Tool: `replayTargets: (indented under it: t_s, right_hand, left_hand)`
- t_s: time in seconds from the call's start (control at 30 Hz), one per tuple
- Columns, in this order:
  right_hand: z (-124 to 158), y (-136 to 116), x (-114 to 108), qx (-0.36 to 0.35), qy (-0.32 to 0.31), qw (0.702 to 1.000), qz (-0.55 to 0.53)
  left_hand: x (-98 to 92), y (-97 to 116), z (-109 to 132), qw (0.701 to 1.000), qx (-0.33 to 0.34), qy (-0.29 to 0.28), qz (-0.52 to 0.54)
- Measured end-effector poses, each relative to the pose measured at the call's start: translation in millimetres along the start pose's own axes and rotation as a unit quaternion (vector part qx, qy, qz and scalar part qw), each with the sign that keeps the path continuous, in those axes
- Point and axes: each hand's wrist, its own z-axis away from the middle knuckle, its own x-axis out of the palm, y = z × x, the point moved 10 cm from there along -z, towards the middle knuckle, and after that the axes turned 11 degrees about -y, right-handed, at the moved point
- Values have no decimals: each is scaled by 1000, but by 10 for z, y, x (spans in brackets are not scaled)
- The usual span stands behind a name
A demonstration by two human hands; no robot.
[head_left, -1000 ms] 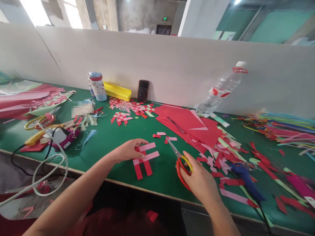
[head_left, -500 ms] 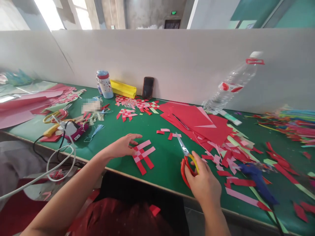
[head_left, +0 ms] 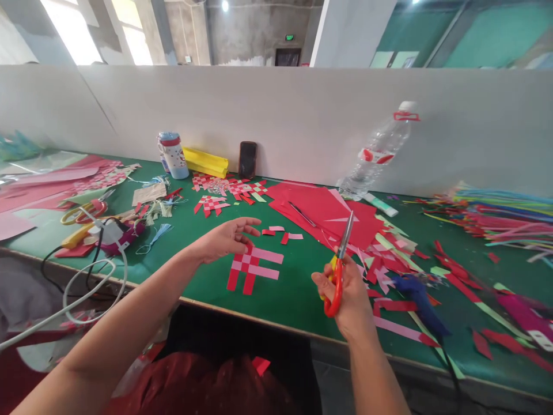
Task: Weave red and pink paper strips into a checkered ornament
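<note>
A woven red and pink paper piece (head_left: pixel 244 265) lies on the green table, its strips pointing right and toward the front edge. My left hand (head_left: pixel 227 239) hovers at its upper left corner with the fingers apart; whether a fingertip touches the paper I cannot tell. My right hand (head_left: pixel 343 294) holds scissors (head_left: pixel 344 245) with red and yellow handles, raised with the blades closed and pointing up, away from me. Between the hands, a little farther back, lie small cut red and pink pieces (head_left: pixel 285 237).
Red paper sheets (head_left: pixel 317 210) lie behind the scissors, with scraps and a blue glue gun (head_left: pixel 419 297) to the right. A clear bottle (head_left: pixel 375 155), a phone (head_left: pixel 247 159) and a cup (head_left: pixel 175 155) stand along the white partition (head_left: pixel 259 104). Cables (head_left: pixel 125 282) hang at left.
The scissors have closed and tilted from pointing left to pointing up and slightly right. The woven piece has turned, and my left hand has opened above it. The view has shifted right.
</note>
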Motion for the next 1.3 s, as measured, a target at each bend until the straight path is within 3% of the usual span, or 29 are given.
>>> replayTargets:
  t_s: [0.1,0.3,0.47,0.6,0.7,0.83,0.93,1.17,1.3]
  right_hand:
    - [-164,-92,305,26,-78,991,-103]
    - [-299,-133,820,78,-176,976,-97]
    - [-369,-84,870,86,-188,974,-96]
    - [-502,-104,843,87,-187,974,-97]
    - [-606,-163,862,93,-197,972,-90]
    - [-769,-306,912,76,-201,971,-100]
    - [-900,-374,961,58,-200,973,-103]
    - [-1075,-247,761,-1,-119,985,-124]
    - [-1065,-156,701,22,-159,987,18]
  left_hand:
    - [137,52,-127,999,5,-41,13]
    - [198,53,-265,998,10,-52,21]
    - [26,-5,-278,984,37,0,173]
    - [-105,-223,-301,971,10,11,238]
    - [-95,-371,-345,971,-25,-31,235]
    - [80,-372,-440,970,-30,-125,206]
    - [-17,-379,-520,978,-26,-68,195]
    - [-618,-439,-442,969,17,106,222]
    - [-858,-445,-342,953,36,191,233]
